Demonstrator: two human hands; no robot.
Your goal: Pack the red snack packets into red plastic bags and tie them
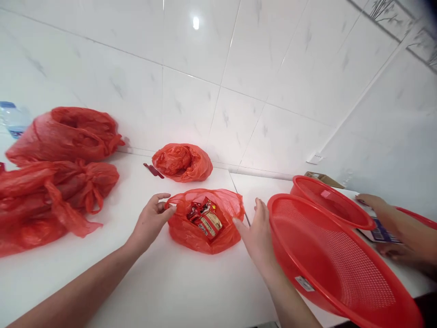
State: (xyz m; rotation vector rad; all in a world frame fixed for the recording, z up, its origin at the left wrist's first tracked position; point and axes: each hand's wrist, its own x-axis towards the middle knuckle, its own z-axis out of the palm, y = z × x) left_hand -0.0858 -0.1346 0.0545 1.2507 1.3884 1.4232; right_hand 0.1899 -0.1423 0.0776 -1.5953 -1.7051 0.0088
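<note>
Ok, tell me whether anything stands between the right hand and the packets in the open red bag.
Yes, from the side: the right wall of the red bag stands between the right hand and the packets. From above, nothing visible blocks the way through the bag's open mouth.

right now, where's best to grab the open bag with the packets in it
Probably best by opposite sides of the rim, from left and right: the bag sits mouth up, its thin rim spread wide around the packets. The left hand and right hand are at those edges.
</note>
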